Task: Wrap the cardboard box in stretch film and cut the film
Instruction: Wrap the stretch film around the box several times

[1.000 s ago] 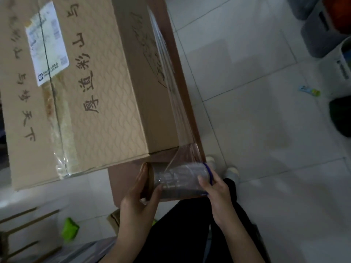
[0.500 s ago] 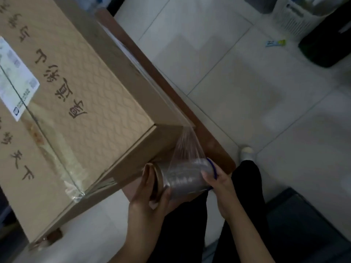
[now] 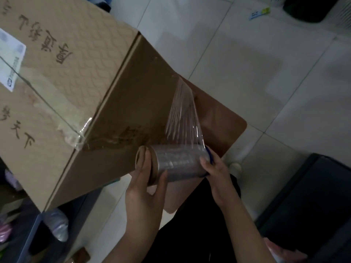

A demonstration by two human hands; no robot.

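- The cardboard box [image 3: 66, 82] fills the upper left of the frame. It sits on a brown tabletop [image 3: 224, 118] whose rounded corner shows at centre right. A white label [image 3: 11, 59] and a taped seam mark its top face.
- The film roll [image 3: 180, 162] is at lower centre, held roughly level just beside the box's shaded side face. This placement looks chosen so the film can be drawn across that face.
- The film web [image 3: 184, 114] rises from the right part of the roll to the box's far edge at centre frame. It is taut and gathered into a narrow, pleated band.
- Left hand [image 3: 146, 183]: the grip is closed on the roll's left end, fingers over the open cardboard core and thumb underneath. It probably serves as both axle and brake.
- Right hand [image 3: 214, 168]: the grip is closed round the blue-rimmed right end, fingers over the top. A hand at each end keeps the roll square to the box.
- Assessment: wrapping is under way and the shaded face appears uncovered. No cutting tool is in view.
- Risk: the bunched web may lay down narrow unless it is spread.
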